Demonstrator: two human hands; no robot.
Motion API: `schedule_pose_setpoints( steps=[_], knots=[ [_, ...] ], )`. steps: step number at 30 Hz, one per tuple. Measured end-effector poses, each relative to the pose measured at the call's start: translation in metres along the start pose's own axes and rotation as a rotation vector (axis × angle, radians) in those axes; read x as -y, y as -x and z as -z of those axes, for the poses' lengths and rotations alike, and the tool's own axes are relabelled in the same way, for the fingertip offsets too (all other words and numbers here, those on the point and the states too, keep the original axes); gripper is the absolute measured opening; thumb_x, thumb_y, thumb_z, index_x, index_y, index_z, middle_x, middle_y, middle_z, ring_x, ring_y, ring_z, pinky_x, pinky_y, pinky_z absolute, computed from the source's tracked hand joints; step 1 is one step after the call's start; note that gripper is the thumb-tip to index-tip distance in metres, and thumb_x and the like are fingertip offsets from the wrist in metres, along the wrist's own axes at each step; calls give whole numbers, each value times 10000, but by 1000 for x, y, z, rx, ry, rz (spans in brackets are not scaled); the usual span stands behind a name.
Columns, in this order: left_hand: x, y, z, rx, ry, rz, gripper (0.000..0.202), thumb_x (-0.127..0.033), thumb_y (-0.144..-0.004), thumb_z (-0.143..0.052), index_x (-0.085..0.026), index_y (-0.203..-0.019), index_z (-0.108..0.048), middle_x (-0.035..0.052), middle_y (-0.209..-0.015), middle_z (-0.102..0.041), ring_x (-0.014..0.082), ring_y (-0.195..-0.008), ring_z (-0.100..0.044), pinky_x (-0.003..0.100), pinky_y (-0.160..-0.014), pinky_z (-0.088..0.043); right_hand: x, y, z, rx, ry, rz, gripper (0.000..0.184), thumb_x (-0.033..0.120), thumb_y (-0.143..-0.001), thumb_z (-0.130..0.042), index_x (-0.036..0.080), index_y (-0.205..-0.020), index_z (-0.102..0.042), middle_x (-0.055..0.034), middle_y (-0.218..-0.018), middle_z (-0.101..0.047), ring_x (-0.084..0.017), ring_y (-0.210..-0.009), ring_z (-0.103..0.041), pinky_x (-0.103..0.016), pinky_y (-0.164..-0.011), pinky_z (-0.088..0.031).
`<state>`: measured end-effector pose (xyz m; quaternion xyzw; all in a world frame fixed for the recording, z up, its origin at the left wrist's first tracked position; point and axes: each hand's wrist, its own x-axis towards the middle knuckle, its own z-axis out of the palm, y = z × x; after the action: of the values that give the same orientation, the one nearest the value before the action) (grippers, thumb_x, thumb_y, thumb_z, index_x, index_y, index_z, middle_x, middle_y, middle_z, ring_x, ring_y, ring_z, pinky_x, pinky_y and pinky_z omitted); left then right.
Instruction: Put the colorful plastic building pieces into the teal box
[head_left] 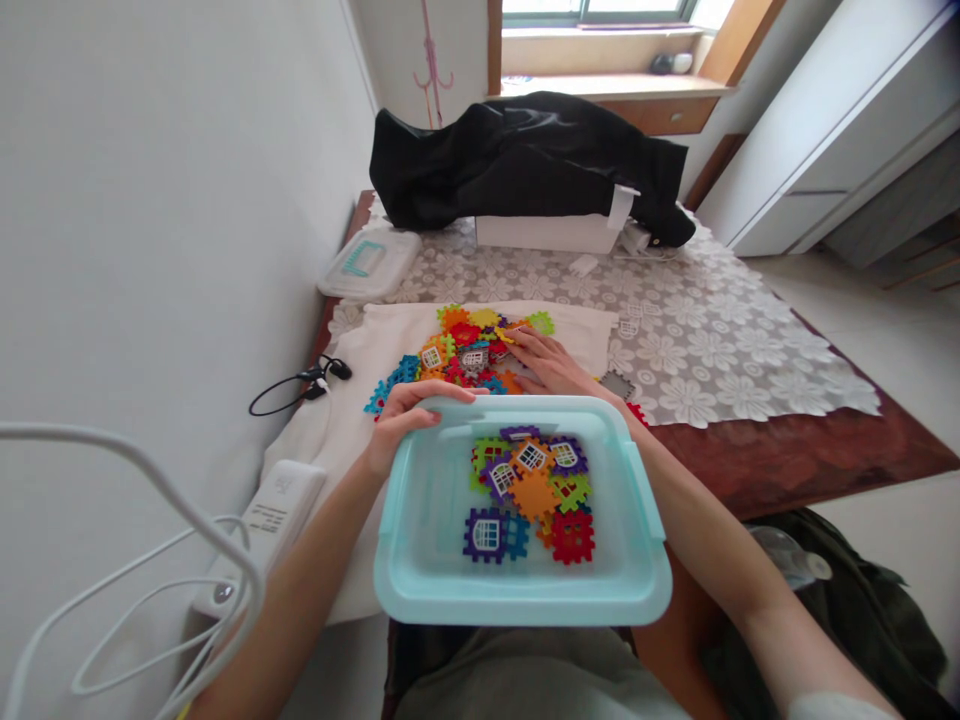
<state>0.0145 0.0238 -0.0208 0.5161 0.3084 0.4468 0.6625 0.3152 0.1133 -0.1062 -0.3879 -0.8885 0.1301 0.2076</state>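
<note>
Opening upward, the teal bin (525, 606) runs lengthwise left-to-right.

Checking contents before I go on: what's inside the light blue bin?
The light blue bin holds flat notched pieces in orange, purple, green, blue and red, some with white window inserts. Some overlap; anything fully beneath is hidden.

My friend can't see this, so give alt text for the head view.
A person's left hand holds a turquoise bin of colorful notched pieces; the right hand touches a similar pile on white cloth.
</note>
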Motion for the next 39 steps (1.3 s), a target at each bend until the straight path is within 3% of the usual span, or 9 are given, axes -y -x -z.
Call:
schedule_pose_setpoints(
  steps=[3, 7, 13, 18, 25, 27, 32, 35, 39],
  knots=[
    [-5, 3, -8, -52, 10, -24, 334, -203, -789, -704, -189, -1026, -939, 94, -1132, -896, 310, -1103, -834, 339, -983, -643, -1, 1, -2, -53, -13, 2, 653, 347, -1126, -562, 265, -1764, -449, -118, -1810, -447, -328, -1718, -368, -617, -1428, -340],
    [-8, 2, -9, -46, -4, -2, 295, -204, -756, -732, -197, -965, -940, 85, -1067, -900, 308, -1042, -838, 338, -965, -645, -4, 1, -7, -132, -21, -9, 694, 342, -1131, -546, 294, -1801, -370, -94, -1848, -382, -310, -1739, -327, -603, -1430, -340],
    [-8, 1, -8, -55, 2, 20, 312, -227, -758, -724, -185, -982, -937, 108, -1093, -898, 332, -1099, -826, 371, -1005, -627, -10, -3, -10, -17, -7, -41, 753, 395, -1121, -586, 262, -1816, -330, -91, -1888, -292, -332, -1776, -223, -606, -1437, -314],
    [-11, 3, -11, -60, -25, 9, 303, -212, -762, -718, -191, -968, -939, 93, -1073, -899, 316, -1048, -827, 357, -994, -631, -6, -9, -6, -27, 25, -43, 561, 328, -1161, -470, 223, -1708, -537, -99, -1798, -476, -316, -1694, -421, -584, -1414, -382],
    [-9, 0, -7, -66, -6, 4, 277, -225, -749, -753, -181, -954, -935, 103, -1053, -897, 335, -1045, -834, 369, -1001, -637, 3, -11, 1, -137, 119, -45, 334, 273, -1100, -625, 229, -1398, -768, -114, -1615, -675, -351, -1487, -641, -590, -1241, -576],
    [-8, 0, -7, -54, -16, 7, 284, -219, -756, -743, -182, -961, -937, 104, -1071, -898, 333, -1054, -835, 368, -1005, -638, 4, -11, 2, -158, 125, -52, 286, 277, -1110, -619, 231, -1339, -785, -120, -1565, -709, -348, -1440, -673, -577, -1202, -599],
    [-6, 3, -8, -58, -2, -28, 324, -204, -788, -692, -188, -1000, -936, 91, -1120, -896, 331, -1123, -828, 375, -1005, -643, 5, -11, 1, -123, 156, -23, 437, 221, -1085, -654, 208, -1519, -705, -133, -1648, -644, -353, -1494, -636, -563, -1214, -588],
    [-5, 1, -5, -40, -10, -25, 321, -205, -786, -699, -195, -999, -939, 85, -1099, -897, 313, -1107, -833, 356, -1007, -641, 6, -11, 1, -160, 144, -15, 331, 264, -1114, -629, 197, -1410, -760, -134, -1583, -696, -338, -1443, -676, -538, -1211, -587],
    [-4, -2, -2, -3, -13, -30, 297, -226, -768, -739, -248, -987, -939, 62, -1067, -899, 325, -1076, -843, 385, -1006, -648, 8, -10, 3, -252, 72, -39, 251, 286, -1139, -566, 214, -1270, -768, -123, -1403, -787, -300, -1252, -762, -476, -1087, -637]
  ],
)
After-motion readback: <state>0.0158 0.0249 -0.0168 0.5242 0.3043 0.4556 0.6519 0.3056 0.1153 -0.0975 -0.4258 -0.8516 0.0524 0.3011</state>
